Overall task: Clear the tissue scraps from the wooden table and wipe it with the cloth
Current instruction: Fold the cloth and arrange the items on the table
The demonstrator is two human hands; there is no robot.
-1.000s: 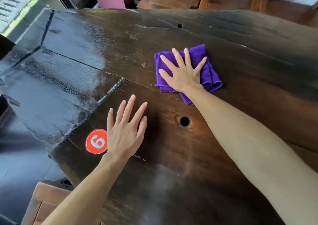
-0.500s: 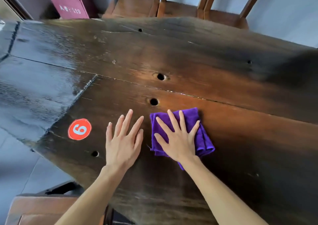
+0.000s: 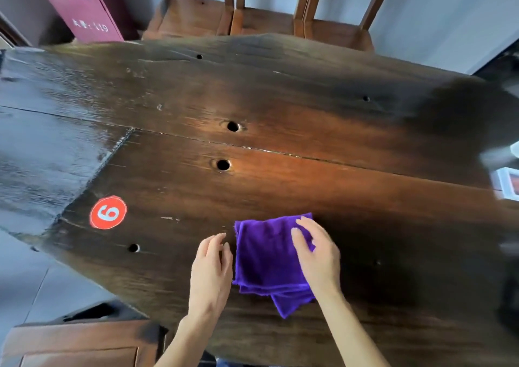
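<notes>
A folded purple cloth [image 3: 265, 257] lies on the dark wooden table [image 3: 280, 99] near its front edge. My right hand [image 3: 318, 257] rests on the cloth's right side, fingers curled over its far right corner. My left hand [image 3: 210, 274] hovers just left of the cloth, fingers bent and apart, holding nothing. No tissue scraps show on the table; only a few small pale flecks [image 3: 170, 218] mark the wood.
A red round sticker with the number 6 [image 3: 108, 212] sits at the left. Several drilled holes [image 3: 223, 165] dot the tabletop. Wooden chairs [image 3: 252, 15] stand behind the table, another chair [image 3: 78, 344] at the front left. A maroon sign [image 3: 78, 7] leans at the back left.
My right hand dragged the cloth from the far middle toward the front edge, then lifted from flat to curled at its corner. My left hand lifted off the table beside the cloth.
</notes>
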